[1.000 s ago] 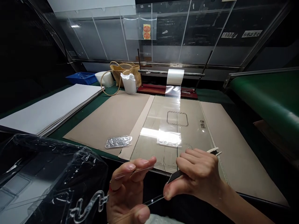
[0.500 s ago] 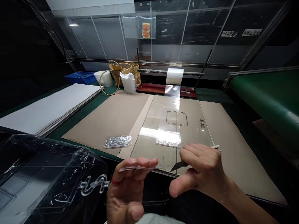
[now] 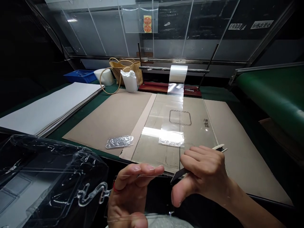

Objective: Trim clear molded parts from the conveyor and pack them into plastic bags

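My left hand [image 3: 133, 193] is raised at the front edge, palm turned inward, gripping a thin clear plastic panel between fingertips and thumb. The panel is see-through, so mostly its edges show. To its right, my right hand [image 3: 201, 172] is wrapped around a slim tool with a dark, flat, slanted tip [image 3: 178, 175] and a pale forked end [image 3: 220, 147]. The tip points left, near the panel. Beyond the hands, a strip of clear film [image 3: 175, 90] runs from a roll [image 3: 178, 73] down over a glass plate [image 3: 152, 148] marked with a rounded rectangle.
Left of the glass lies a small wrapped clear piece [image 3: 119, 142] on brown board [image 3: 106, 117]. A plastic-covered stack [image 3: 59, 190] stands front left, white sheets [image 3: 52, 103] behind. A woven bag [image 3: 140, 71], blue tray [image 3: 80, 76] and green conveyor belt [image 3: 280, 82] surround the bench.
The tool has turned slightly in my right hand, so more of its pale end shows. The panel in my left hand has tilted and lowered a little at its near edge.
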The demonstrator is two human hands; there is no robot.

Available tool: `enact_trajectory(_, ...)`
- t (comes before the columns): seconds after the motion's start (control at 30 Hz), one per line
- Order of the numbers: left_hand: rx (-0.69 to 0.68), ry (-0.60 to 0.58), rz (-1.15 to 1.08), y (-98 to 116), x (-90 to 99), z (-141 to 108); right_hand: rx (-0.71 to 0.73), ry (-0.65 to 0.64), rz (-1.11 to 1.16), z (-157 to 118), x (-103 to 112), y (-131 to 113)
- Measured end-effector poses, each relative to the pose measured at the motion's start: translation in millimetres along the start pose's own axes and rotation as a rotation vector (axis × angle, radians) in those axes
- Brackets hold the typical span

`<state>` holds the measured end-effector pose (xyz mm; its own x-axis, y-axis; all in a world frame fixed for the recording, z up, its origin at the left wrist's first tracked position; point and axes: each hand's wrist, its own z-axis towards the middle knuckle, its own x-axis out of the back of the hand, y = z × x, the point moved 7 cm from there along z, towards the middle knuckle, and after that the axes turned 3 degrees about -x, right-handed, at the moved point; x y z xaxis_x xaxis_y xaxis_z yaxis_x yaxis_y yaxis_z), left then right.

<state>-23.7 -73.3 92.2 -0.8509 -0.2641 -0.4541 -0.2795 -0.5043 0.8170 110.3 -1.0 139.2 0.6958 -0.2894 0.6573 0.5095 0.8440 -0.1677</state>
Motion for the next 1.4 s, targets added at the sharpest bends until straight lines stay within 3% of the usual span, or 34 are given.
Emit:
enact_trajectory(0.5, 0.056, -0.021, -0.017, -2.6, -1.9, -6.2, 0.085, -0.032, 0.005, -4.0, -1.6, -7.5)
enact_trajectory(0.8, -0.039, -0.183, -0.125, -4.9, -4.7, -4.2, 0.06, -0.008, 0.119, -4.1, 0.3, -5.2)
enact_trajectory(0.97, 0.172, -0.094, -0.246, -12.7, -1.8, -2.5, 0.038, -0.024, 0.342, -8.4, -4.6, 2.2)
enact_trajectory(1.17, 0.199, -0.094, -0.286, -12.3, -5.1, -4.6, 0.117, 0.009, 0.112, -7.0, -1.3, -2.3)
enact_trajectory(1.4, 0.211, -0.115, -0.285, -13.1, -8.4, -7.9, 0.148, 0.007, 0.052, -5.5, 1.9, -6.7)
